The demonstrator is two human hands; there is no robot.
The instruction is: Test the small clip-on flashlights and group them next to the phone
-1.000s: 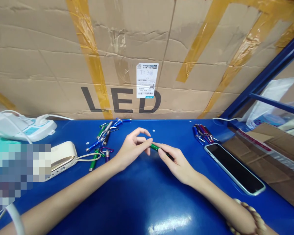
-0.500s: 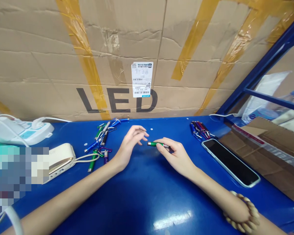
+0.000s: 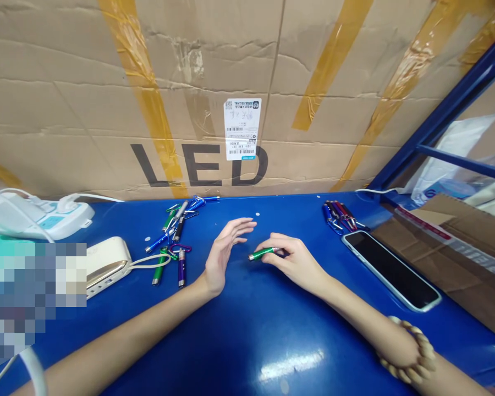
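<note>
A slim green metal penlight (image 3: 262, 253) with silver ends is pinched between the thumb and fingers of my right hand (image 3: 295, 258), its tip pointing left. Facing it, my left hand (image 3: 226, 250) is held with fingers stretched out, apart from the penlight and holding nothing. Left of that hand lie several loose penlights with carabiner clips: a purple one (image 3: 182, 268), a green one (image 3: 159, 269), a black one (image 3: 179, 229) and blue ones. A second group of blue, black and red penlights (image 3: 341, 215) lies side by side at the back right.
Behind the blue table (image 3: 214, 341) stands a large taped cardboard box (image 3: 206, 71). A phone (image 3: 391, 269) lies at right beside a flattened carton (image 3: 457, 264). At left are a white power bank (image 3: 107, 264), a power strip (image 3: 66, 220) and white cables. A blue metal frame (image 3: 445, 104) rises at right.
My right hand has turned the green penlight so its tip dips lower and nearer me. My left hand's fingers have straightened. The view has shifted slightly.
</note>
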